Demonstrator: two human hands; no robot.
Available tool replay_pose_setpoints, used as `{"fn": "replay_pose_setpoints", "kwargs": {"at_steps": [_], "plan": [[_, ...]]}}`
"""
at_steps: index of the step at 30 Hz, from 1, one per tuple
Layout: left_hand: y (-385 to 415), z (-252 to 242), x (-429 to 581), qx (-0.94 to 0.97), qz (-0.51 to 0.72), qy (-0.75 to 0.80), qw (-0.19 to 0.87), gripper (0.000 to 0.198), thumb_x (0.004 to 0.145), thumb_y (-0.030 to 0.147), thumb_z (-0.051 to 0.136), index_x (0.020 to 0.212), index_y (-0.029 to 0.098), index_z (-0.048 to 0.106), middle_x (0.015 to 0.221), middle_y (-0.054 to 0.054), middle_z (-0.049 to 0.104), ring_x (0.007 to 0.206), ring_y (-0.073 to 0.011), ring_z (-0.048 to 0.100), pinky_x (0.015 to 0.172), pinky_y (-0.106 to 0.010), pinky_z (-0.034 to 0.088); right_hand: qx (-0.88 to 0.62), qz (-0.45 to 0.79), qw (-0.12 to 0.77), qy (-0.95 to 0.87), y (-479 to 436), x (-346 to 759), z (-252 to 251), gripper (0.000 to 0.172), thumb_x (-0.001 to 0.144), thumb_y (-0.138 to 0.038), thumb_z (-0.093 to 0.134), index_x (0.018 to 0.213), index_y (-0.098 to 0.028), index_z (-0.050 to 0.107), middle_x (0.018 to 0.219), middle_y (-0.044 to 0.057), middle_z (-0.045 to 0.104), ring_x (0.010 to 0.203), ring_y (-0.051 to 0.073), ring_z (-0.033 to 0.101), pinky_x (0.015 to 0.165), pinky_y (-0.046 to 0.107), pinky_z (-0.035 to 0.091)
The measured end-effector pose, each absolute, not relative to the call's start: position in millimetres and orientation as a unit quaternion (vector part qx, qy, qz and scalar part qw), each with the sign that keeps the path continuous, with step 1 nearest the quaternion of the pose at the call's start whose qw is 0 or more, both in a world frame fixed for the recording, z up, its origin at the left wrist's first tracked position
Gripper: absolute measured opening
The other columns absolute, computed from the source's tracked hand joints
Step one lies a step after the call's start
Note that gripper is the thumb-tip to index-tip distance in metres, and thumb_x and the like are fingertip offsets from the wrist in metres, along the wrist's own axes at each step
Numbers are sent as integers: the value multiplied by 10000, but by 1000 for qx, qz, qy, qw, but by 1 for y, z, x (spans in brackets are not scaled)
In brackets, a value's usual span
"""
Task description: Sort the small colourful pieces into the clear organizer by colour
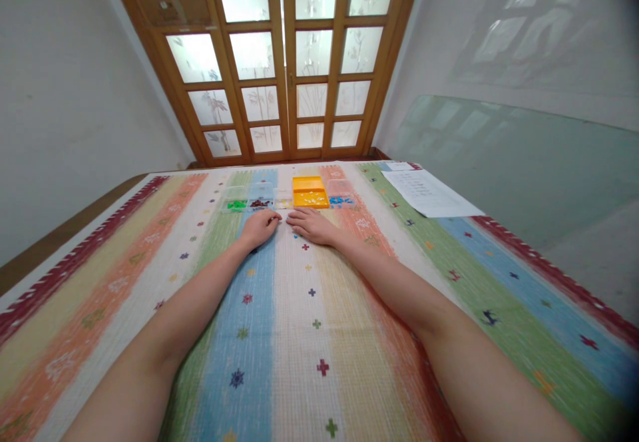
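Note:
My left hand [260, 227] rests on the tablecloth with its fingers curled and pressed together; what they hold, if anything, is too small to make out. Beside it, my right hand [313, 226] lies palm down, fingers stretched towards the left. Just beyond the hands stands an orange case [309, 184], its lid raised, with small white pieces [310, 198] inside. See-through boxes flank it: green pieces [237, 205] and dark red pieces [261, 204] at left, a few yellow pieces [284, 204] in the middle, blue pieces [341, 200] at right.
A striped tablecloth [299, 335] covers the table. Printed paper sheets [424, 192] lie at the far right. A pale glass panel [519, 162] leans along the right wall, and wooden glazed doors [287, 89] stand behind the table.

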State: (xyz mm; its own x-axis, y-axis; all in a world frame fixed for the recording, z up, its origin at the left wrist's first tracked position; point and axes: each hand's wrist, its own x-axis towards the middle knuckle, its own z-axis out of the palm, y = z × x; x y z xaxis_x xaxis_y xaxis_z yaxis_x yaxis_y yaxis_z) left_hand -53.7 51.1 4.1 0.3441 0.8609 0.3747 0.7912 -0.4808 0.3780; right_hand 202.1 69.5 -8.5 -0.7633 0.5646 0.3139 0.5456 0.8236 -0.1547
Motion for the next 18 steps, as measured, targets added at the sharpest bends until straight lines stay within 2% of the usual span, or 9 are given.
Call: {"fn": "replay_pose_setpoints", "kwargs": {"at_steps": [3,10,18], "plan": [[50,4,-51,824,265,497,65,254,976,234,553,1056,219,793,1078,-65,785,990,-230,699,927,-354,540,-302,26,166,-938,71,200,-10,429,1112,-370,462,1504,-288,617,1584,52,563,1535,274,409,1271,514,307],[47,7,-49,834,258,484,68,258,970,217,545,1044,207,792,1080,-75,785,998,-238,701,938,-374,540,-296,9,175,-939,73,198,-11,426,1117,-333,434,1478,-239,639,1549,89,595,1474,267,489,1252,507,334],[45,8,-52,844,250,467,81,245,977,218,547,1019,219,788,1071,-63,785,1028,-235,697,974,-382,535,-426,-8,328,-843,91,232,-6,484,1110,-296,357,1507,-173,606,1552,145,579,1461,284,496,1243,506,362]]}}
